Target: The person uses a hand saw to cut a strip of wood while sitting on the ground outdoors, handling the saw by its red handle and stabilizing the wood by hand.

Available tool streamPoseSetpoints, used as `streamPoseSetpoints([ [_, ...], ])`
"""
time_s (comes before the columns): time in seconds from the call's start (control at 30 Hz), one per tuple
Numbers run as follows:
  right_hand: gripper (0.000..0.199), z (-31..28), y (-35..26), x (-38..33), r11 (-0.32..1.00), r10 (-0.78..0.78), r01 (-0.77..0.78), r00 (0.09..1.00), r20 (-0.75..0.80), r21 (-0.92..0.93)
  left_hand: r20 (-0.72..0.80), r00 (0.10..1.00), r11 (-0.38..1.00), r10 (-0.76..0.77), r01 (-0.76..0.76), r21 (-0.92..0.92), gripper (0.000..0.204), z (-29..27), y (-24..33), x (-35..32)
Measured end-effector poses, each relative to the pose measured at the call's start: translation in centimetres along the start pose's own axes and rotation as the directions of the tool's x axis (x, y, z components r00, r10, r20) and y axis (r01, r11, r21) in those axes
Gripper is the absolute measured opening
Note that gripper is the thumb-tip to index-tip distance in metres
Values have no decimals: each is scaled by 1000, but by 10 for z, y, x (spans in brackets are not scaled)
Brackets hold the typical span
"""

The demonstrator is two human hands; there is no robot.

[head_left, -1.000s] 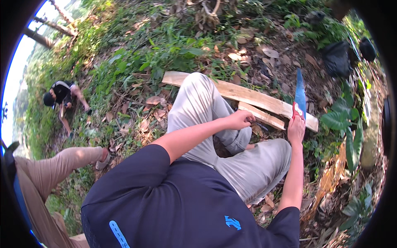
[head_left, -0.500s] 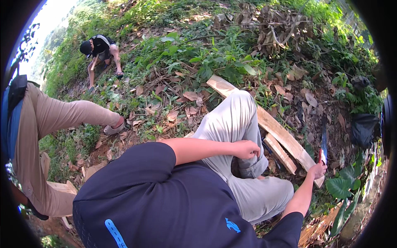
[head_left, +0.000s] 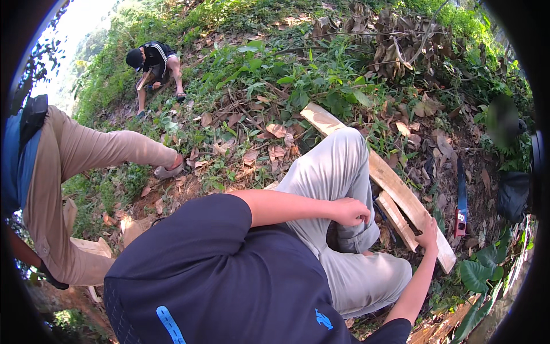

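Note:
My left hand [head_left: 350,212] is loosely curled by my bent knee, and nothing shows in it. My right hand [head_left: 427,236] grips the near part of a long pale wooden plank [head_left: 392,176], close to the end of a shorter board [head_left: 396,220] lying alongside. The plank runs along the ground from beyond my knee toward the right. A tool with a long bluish blade and a red handle [head_left: 460,222] lies on the ground to the right of the plank, apart from my hand.
At the left stands a person in tan trousers [head_left: 109,152]; farther up the slope another person in dark clothes [head_left: 156,57] crouches. Dry leaves and green plants cover the hillside. A black bag [head_left: 513,196] and broad green leaves [head_left: 475,275] are at the right.
My right hand has let go of the red-handled tool, which now lies on the ground, and has moved left onto the plank. My left hand stays by the knee.

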State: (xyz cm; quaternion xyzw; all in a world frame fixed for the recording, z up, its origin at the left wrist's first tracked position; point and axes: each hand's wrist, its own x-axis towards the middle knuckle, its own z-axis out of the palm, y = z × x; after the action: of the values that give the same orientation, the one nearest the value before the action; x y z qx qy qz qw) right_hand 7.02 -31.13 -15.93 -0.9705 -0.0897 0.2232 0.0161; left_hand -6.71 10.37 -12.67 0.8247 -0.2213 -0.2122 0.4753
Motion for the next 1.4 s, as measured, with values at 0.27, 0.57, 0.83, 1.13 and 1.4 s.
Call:
streamPoseSetpoints([
  [0.27,105,2,-5,-12,988,-67,30,966,-249,-150,-34,995,995,96,-96,-8,21,2,1,-1],
  [0.57,55,-21,31,12,970,-215,227,967,-140,81,-44,996,997,78,-77,23,19,0,8,-9],
  [0.83,46,-69,55,38,925,-241,226,971,11,306,-13,999,999,38,-38,25,16,-7,18,2],
  [1.13,42,-42,66,42,938,-292,336,899,-327,84,-10,999,995,52,-51,82,15,-1,16,9],
  [1.4,45,-55,78,61,961,-194,212,974,-114,178,5,1000,989,29,-30,145,14,2,24,15],
])
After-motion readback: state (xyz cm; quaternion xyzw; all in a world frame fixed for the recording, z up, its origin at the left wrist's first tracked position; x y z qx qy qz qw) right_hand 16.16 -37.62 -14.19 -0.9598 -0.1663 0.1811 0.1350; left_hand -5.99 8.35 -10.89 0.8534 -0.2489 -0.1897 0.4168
